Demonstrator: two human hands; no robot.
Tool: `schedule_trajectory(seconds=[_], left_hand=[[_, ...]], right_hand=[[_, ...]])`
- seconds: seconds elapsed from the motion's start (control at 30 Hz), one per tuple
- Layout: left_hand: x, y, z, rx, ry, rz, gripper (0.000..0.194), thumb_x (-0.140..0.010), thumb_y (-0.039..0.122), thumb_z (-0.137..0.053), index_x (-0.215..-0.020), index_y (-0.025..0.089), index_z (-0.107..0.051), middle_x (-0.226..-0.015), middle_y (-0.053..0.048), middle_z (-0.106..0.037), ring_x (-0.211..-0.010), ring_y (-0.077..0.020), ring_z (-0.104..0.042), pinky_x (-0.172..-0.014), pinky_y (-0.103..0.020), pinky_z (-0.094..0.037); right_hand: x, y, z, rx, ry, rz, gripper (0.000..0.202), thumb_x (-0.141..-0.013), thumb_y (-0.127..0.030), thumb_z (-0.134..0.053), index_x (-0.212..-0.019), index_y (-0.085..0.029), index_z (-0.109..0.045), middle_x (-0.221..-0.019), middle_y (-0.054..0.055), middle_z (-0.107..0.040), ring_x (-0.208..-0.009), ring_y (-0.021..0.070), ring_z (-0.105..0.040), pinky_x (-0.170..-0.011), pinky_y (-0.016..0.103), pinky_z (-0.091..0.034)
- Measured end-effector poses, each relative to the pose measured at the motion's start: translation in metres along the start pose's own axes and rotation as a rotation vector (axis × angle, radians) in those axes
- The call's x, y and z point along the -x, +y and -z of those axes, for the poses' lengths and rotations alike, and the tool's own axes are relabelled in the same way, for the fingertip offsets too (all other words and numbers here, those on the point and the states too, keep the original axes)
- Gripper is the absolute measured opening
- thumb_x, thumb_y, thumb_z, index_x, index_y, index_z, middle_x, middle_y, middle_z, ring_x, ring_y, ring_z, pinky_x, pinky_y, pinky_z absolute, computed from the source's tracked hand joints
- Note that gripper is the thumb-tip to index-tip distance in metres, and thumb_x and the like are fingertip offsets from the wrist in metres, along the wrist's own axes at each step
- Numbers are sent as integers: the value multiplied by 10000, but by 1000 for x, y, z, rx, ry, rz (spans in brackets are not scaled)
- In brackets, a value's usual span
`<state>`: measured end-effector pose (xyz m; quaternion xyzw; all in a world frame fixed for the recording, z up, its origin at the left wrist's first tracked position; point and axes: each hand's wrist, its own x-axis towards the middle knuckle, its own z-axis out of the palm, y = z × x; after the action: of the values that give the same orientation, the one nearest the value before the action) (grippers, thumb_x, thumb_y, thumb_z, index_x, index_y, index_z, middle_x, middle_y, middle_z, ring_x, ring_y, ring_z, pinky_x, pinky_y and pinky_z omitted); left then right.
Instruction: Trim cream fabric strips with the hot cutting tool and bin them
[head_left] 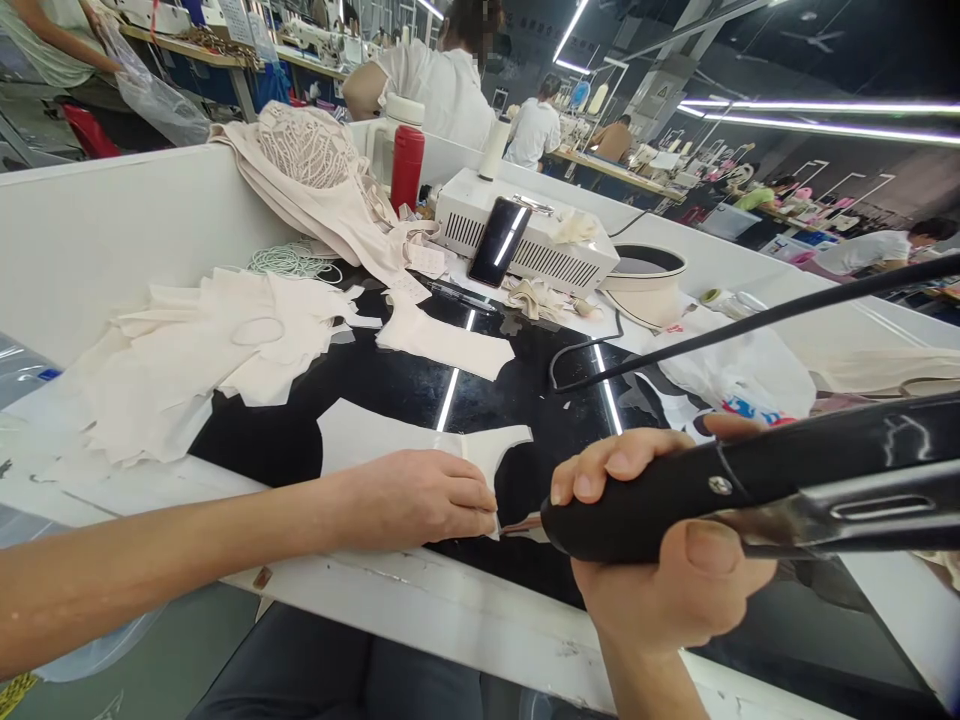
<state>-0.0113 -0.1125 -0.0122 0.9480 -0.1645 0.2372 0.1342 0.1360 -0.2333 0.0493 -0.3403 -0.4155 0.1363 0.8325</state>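
My left hand lies over a white cut fabric piece at the table's near side. Its fingers are pressed together on the piece's right end, by the edge. My right hand is wrapped round a black hand-held tool with a metal lever along its underside. The tool's thin tip points left and comes close to the fabric beside my left fingertips; whether it touches, I cannot tell. Another cream fabric piece lies flat farther back. On the left spreads a loose pile of cream pieces.
A white vented box stands at the back with a phone leaning on it. A black cable crosses the right side. Near the partition are a red bottle, a garment heap and a plastic bag. Several people sit beyond.
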Motion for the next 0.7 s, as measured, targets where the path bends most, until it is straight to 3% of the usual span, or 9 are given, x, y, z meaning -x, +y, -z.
schedule_trajectory(seconds=[0.2, 0.4, 0.7], left_hand=[[-1, 1, 0, -10, -40, 13, 296, -1137, 100, -511, -1180, 155, -799, -1224, -71, -820, -1170, -177, -735, -1125, -277, -562], [0, -1, -1, -7, 11, -16, 332, -1141, 89, -470, -1178, 119, -798, -1212, -79, -818, -1142, -185, -735, -1114, -281, -569], [2, -2, -4, -19, 0, -17, 287, -1125, 90, -523, -1187, 127, -801, -1215, -80, -817, -1142, -185, -741, -1111, -284, -579]], right_hand=[[1, 0, 1, 7, 9, 7, 457, -802, -338, -910, -1201, -256, -704, -791, -42, -696, -544, 151, -613, -438, 276, -537], [1, -2, -1, 45, 17, -21, 387, -835, -302, -888, -1181, -267, -717, -787, -36, -702, -538, 158, -623, -443, 290, -538], [1, -1, -2, 9, 21, -11, 424, -805, -344, -925, -1173, -267, -728, -771, -37, -687, -529, 155, -606, -425, 283, -520]])
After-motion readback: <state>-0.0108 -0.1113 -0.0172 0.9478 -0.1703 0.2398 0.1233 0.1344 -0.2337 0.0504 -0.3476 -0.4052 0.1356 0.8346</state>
